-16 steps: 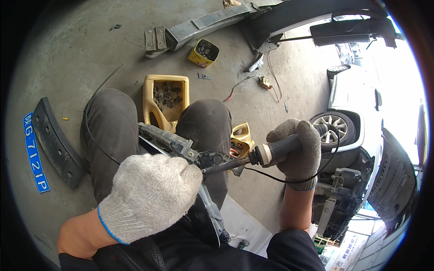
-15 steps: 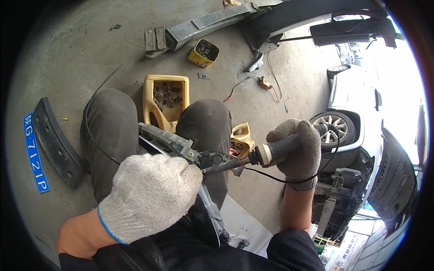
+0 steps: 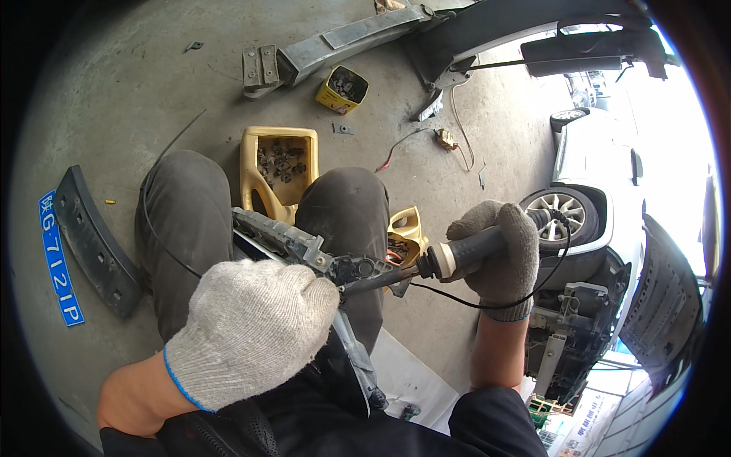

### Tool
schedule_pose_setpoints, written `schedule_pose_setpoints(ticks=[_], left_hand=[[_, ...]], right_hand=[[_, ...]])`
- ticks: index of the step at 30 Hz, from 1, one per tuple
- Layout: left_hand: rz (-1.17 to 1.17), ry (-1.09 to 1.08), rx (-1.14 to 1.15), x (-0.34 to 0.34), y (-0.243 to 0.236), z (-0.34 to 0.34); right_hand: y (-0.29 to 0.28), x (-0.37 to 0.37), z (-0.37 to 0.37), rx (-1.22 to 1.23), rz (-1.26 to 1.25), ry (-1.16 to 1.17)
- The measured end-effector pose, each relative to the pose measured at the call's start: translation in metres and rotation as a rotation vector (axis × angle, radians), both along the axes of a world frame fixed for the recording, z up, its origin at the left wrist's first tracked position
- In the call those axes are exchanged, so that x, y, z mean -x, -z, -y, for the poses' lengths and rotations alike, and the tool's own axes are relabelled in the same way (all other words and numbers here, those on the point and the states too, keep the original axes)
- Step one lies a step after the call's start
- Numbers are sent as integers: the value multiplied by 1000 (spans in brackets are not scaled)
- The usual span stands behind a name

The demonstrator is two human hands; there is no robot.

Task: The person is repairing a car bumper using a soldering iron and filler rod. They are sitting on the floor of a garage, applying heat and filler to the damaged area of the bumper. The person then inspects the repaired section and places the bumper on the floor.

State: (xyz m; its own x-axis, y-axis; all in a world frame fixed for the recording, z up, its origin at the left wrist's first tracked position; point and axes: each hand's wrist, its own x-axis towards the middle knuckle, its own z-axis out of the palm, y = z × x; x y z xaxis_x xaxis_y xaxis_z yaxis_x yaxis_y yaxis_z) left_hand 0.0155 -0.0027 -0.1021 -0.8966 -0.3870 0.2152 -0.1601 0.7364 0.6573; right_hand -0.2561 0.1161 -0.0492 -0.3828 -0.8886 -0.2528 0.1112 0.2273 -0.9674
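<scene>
My left hand (image 3: pixel 255 331), in a pale knit glove, is closed on the grey-black plastic car part (image 3: pixel 293 244) lying across my knees, by a dark shaft; what its fingers grip exactly is hidden. My right hand (image 3: pixel 510 266), also gloved, is closed round a corded tool (image 3: pixel 476 247) with a black handle and cream collar. The tool points left, its dark shaft resting at or over the part's bracket end near my left hand. A thin black cable loops from the tool's rear and below it.
Cut yellow jugs (image 3: pixel 302 143) hold small fasteners; a yellow tub (image 3: pixel 341 100) stands beyond. A metal beam (image 3: pixel 343 42) lies ahead. Left are a curved black panel (image 3: pixel 95 240) and a blue plate (image 3: pixel 57 259). A white car (image 3: pixel 594 156) with exposed front end stands right.
</scene>
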Motion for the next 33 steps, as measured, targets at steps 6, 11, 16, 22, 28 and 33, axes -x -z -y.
schedule_pose_setpoints(ticks=[6, 11, 16, 22, 28, 33], left_hand=[[5, 0, 16, 1, 1, -1], [0, 9, 25, 1, 0, 0], [18, 12, 38, 2, -4, 1], [60, 39, 13, 2, -7, 4], [90, 42, 11, 3, -10, 3], [89, 26, 4, 3, -11, 2]], right_hand=[[0, -3, 0, 26, 89, 39], [-1, -4, 1, -57, -138, 52], [-2, -7, 4, -124, -298, 59], [2, -7, 3, -110, -312, 79], [-2, -11, 5, -143, -135, 150], [-4, -12, 6, -147, -196, 128]])
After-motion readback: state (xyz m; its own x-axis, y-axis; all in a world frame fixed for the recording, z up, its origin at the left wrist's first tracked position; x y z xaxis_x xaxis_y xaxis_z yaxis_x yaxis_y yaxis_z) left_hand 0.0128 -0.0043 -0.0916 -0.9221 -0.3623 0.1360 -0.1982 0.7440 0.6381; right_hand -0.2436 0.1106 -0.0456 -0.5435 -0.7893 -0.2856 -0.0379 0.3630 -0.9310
